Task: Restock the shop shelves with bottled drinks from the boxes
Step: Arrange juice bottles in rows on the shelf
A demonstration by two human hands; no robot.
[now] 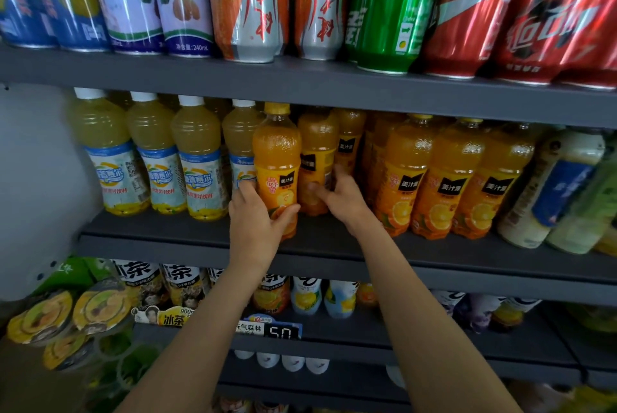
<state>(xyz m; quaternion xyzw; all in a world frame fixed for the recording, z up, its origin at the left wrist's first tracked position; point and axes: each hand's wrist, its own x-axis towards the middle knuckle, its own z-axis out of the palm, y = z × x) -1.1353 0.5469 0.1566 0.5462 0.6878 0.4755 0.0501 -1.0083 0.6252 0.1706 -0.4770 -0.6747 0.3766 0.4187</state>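
Note:
On the middle shelf my left hand grips the lower part of an orange juice bottle with a yellow cap, standing upright at the shelf's front. My right hand holds a second orange juice bottle just behind and to the right, fingers wrapped round its label. Its cap is hidden under the shelf above. More orange juice bottles stand in a row to the right.
Pale yellow drink bottles with white caps fill the shelf's left side. White and green bottles lean at the far right. Cans line the upper shelf. Tea bottles and a price tag sit below.

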